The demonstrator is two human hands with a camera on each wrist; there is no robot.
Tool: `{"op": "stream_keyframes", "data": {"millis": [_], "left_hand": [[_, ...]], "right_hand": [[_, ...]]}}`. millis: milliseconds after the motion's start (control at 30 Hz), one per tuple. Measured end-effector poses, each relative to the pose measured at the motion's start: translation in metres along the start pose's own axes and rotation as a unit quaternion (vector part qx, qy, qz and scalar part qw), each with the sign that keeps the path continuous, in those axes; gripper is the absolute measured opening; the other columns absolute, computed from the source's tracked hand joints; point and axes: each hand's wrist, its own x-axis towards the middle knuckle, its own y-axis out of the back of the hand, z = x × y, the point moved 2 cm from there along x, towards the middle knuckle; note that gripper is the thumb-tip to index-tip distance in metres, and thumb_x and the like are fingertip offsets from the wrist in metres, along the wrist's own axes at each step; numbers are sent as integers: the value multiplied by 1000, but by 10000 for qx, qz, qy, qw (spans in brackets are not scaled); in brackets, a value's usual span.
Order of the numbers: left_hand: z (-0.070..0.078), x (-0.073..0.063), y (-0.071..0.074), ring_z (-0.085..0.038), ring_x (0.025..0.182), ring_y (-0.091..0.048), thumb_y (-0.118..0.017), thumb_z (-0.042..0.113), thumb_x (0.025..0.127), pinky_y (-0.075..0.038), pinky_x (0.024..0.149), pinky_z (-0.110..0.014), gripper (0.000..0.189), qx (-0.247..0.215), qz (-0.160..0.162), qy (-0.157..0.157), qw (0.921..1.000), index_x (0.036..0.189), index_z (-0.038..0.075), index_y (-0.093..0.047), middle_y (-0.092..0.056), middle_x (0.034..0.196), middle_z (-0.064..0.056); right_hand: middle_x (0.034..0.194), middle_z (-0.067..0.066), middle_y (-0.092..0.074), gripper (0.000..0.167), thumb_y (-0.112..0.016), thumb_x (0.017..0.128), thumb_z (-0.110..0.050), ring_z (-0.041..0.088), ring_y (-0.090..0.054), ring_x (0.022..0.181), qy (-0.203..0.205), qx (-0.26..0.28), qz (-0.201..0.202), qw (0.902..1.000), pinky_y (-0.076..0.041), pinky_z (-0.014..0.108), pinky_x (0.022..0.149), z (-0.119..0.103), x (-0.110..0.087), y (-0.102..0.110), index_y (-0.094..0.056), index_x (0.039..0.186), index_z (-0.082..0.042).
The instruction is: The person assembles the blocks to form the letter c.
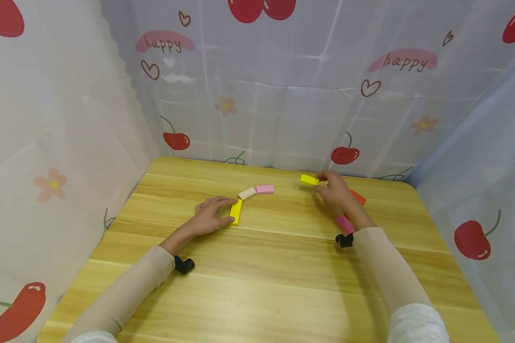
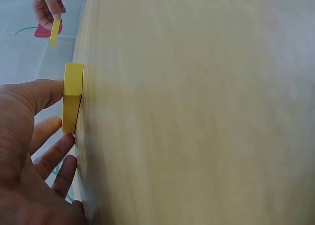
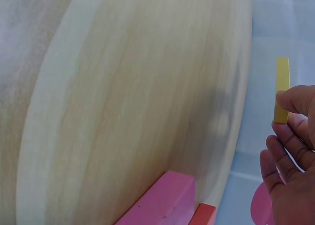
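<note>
My left hand (image 1: 207,217) pinches a yellow rectangular block (image 1: 237,212) lying on the table, index finger at its far end and thumb at its near end. The left wrist view shows this yellow block (image 2: 73,94) from close up, low at the tabletop. Off to the right, my right hand (image 1: 336,191) holds a second yellow block (image 1: 309,180) by one end between thumb and fingers. In the right wrist view that block (image 3: 282,72) is raised above the table surface. A plain wood block (image 1: 247,193) and a pink block (image 1: 264,189) lie end to end just beyond the left hand's block.
Beneath and beside the right forearm lie a red block (image 1: 358,197) and a darker pink block (image 1: 344,224). The wooden table (image 1: 249,286) ends at the back against a cherry-print curtain (image 1: 274,119). Black wrist pieces (image 1: 183,265) stick out from the sleeves.
</note>
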Motion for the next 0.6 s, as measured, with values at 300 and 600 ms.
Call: {"op": "stream_keyframes", "data": {"millis": [300,600], "left_hand": [[-3,0,0,-40,145,-45,-73,39,100,-23,107,-68,60,85,-2,7,10000,157,27,-57,-54,161,-9],[-2,0,0,-42,146,-45,-74,38,100,-22,108,-68,61,44,-17,-65,10000,158,27,-57,-54,161,-10]], "right_hand": [[139,27,-62,40,-68,103,-14,46,-57,135,76,191,0,9998,-47,61,115,-7,-6,-7,-60,137,5],[138,26,-63,37,-69,102,-10,46,-58,132,169,280,-21,9995,-45,61,117,-11,-7,-20,-61,135,5]]}}
